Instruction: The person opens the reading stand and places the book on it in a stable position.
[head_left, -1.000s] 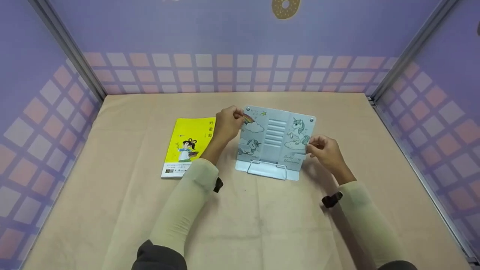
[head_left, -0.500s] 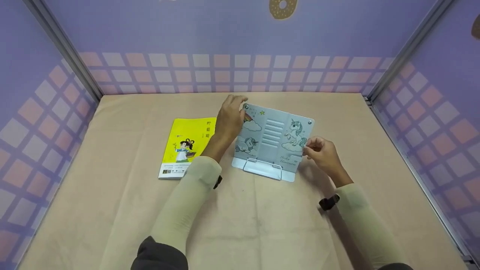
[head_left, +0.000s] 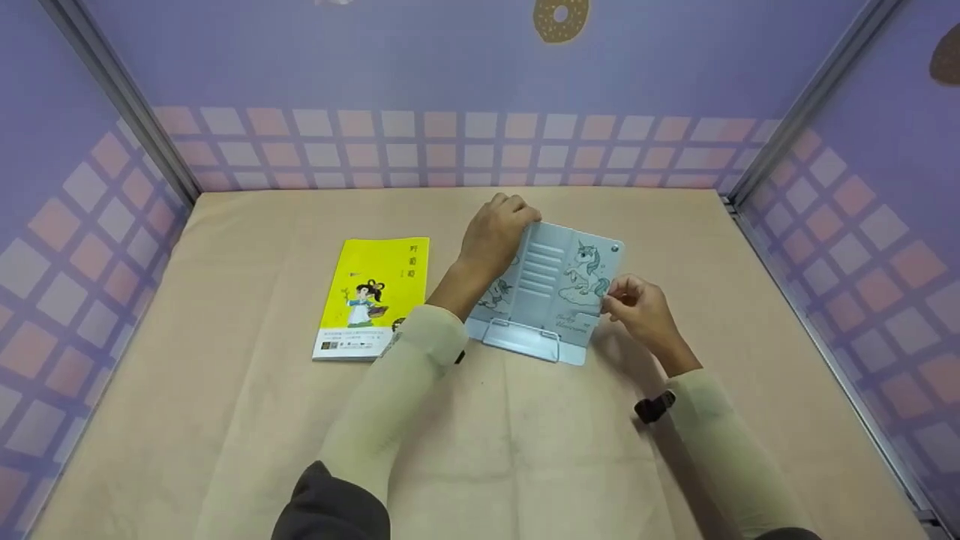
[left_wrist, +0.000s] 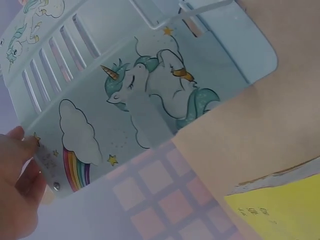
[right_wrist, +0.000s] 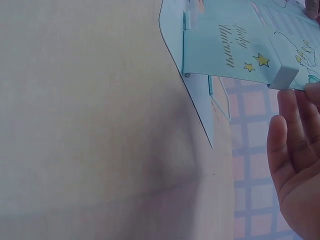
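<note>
A pale blue book stand (head_left: pixel 544 285) printed with unicorns leans upright on the cloth, its slotted panel and wire page holder (head_left: pixel 521 339) facing me. My left hand (head_left: pixel 495 236) grips its top edge on the left side, covering that corner in the head view. The left wrist view has the thumb on the printed front and fingers behind, near a rainbow (left_wrist: pixel 76 169). On the right edge, my right hand (head_left: pixel 643 311) pinches the panel between thumb and fingertips. Close to a small raised tab (right_wrist: pixel 284 75), the right wrist view shows these fingers at the edge.
Left of the stand lies a yellow book (head_left: pixel 382 262) with a drawn figure on its cover, partly overlapped by my left sleeve (head_left: pixel 405 375). A peach cloth (head_left: pixel 255 420) covers the table. Purple checkered walls (head_left: pixel 465 146) enclose the back and both sides.
My left hand has shifted right along the stand's top edge, uncovering more of the yellow book. The right hand keeps its pinch on the right edge.
</note>
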